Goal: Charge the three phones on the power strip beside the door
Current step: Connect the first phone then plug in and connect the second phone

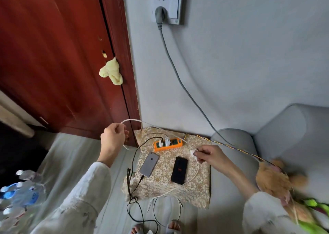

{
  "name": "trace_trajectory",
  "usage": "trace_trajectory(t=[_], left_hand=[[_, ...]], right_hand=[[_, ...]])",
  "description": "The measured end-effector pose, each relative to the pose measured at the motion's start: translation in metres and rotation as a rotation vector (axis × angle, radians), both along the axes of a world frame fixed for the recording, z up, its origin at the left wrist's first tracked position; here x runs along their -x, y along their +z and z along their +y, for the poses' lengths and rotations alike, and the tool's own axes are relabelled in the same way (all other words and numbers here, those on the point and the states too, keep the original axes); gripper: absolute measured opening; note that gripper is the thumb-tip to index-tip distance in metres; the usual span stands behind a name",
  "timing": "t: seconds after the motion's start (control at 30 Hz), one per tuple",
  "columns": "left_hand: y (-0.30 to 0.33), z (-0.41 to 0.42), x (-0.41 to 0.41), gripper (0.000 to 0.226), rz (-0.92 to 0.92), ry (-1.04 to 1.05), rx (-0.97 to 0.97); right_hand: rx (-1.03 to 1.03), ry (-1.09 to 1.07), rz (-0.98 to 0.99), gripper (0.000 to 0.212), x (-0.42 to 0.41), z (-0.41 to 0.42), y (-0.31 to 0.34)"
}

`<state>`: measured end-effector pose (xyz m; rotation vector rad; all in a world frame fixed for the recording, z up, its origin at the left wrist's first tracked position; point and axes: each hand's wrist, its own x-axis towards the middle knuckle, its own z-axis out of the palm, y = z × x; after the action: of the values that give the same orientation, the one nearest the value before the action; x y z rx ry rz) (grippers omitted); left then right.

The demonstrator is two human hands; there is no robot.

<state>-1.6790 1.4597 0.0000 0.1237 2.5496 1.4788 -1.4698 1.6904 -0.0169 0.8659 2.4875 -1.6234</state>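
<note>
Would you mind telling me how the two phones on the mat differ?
The grey phone lies back up, nearer the door; the black phone lies toward the sofa, its dark face showing a small red mark. A black cable runs to the grey phone's lower end; a white cable passes by the black phone's. Both lie flat on the mat before the power strip.

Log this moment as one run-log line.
left hand: holds white cable | right hand: pinches white charger plug | power strip: two plugs in
</note>
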Motion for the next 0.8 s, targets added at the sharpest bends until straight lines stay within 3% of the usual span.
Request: trace_trajectory(t=[0.03, 0.1, 0.2, 0.3, 0.43, 0.57, 0.7, 0.8], left_hand=[[-0.001, 0.001, 0.000, 0.015, -0.007, -0.056, 0.110], [-0.002, 0.006, -0.007, 0.035, 0.030, -0.246, 0.282], [0.003, 0.021, -0.029, 0.057, 0.080, -0.555, 0.277], [0.007, 0.036, -0.049, 0.048, 0.069, -0.816, 0.265], [0.010, 0.037, -0.059, 0.012, 0.060, -0.839, 0.125], [0.012, 0.029, -0.053, 0.011, 0.057, -0.786, 0.097], [0.015, 0.034, -0.057, 0.039, 0.020, -0.824, 0.084], [0.014, 0.039, -0.068, 0.005, 0.029, -0.886, 0.083]], right_hand=[[-0.011, -0.016, 0.016, 0.024, 0.000, 0.000, 0.002], [-0.058, -0.004, 0.050, 0.026, 0.005, -0.002, 0.008], [-0.143, 0.102, 0.082, 0.016, 0.021, -0.012, 0.019], [-0.209, 0.181, 0.106, 0.016, 0.035, -0.024, 0.026], [-0.236, 0.168, 0.121, 0.016, 0.041, -0.027, 0.029], [-0.213, 0.144, 0.114, 0.015, 0.033, -0.022, 0.025], [-0.157, 0.160, 0.154, 0.013, 0.032, -0.026, 0.028], [-0.148, 0.162, 0.164, 0.011, 0.036, -0.031, 0.030]])
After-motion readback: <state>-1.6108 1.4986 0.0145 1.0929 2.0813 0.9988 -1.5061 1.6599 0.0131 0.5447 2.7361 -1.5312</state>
